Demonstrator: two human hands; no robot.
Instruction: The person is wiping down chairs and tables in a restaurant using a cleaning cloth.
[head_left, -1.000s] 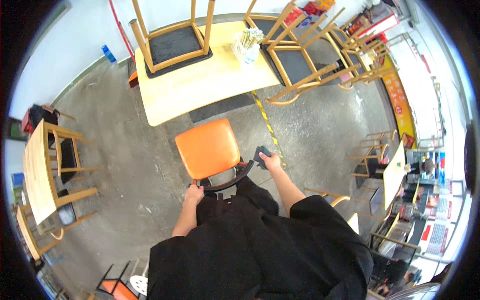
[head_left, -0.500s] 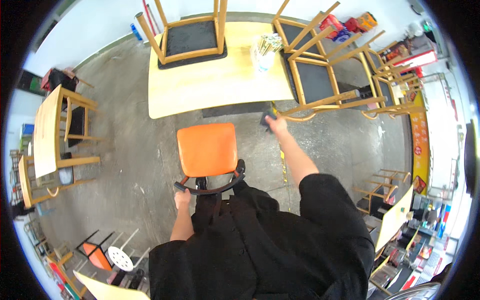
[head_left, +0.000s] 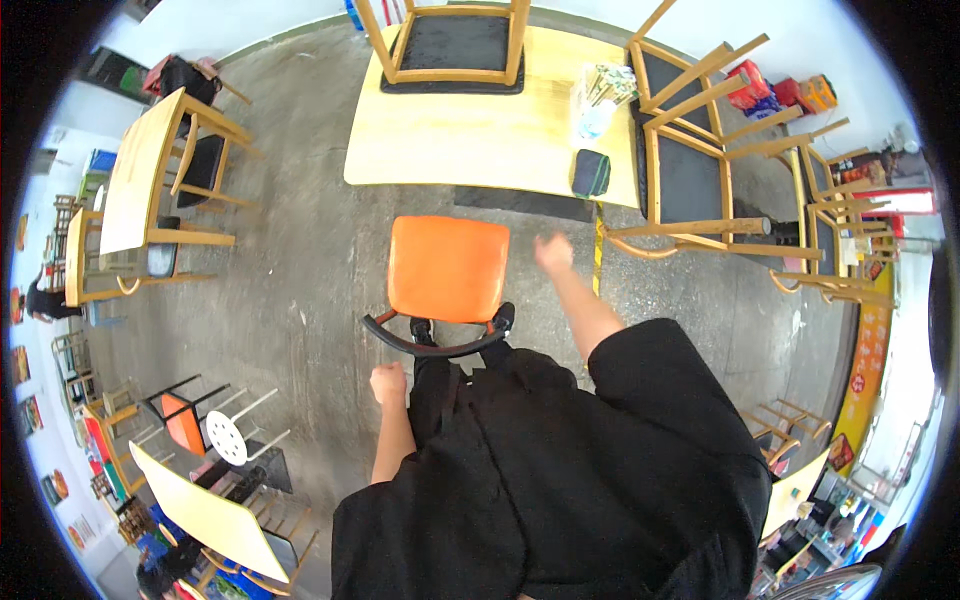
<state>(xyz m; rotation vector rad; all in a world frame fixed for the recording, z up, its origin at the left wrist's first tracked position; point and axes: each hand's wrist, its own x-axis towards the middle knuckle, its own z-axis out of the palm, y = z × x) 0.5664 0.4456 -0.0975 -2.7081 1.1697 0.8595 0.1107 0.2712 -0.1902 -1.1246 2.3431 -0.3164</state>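
Observation:
An orange-seated chair with a curved dark backrest stands right in front of me, its seat toward the table. My left hand hangs loosely closed beside the left end of the backrest, apart from it, with nothing visible in it. Between the chair and the table's right part is my right hand, empty, its fingers loosely bent and slightly apart. A dark, flat, folded cloth lies at the front right of the pale yellow table. Behind the cloth stands a clear container of chopsticks.
An upturned wooden chair rests on the table, and more upturned chairs crowd its right side. Another wooden table with chairs is at the left. A white round stool and a pale table are at the lower left.
The dark cloth, in my right hand before, now lies on the table. My left hand has let go of the chair's backrest. The view has shifted, and the chair appears still.

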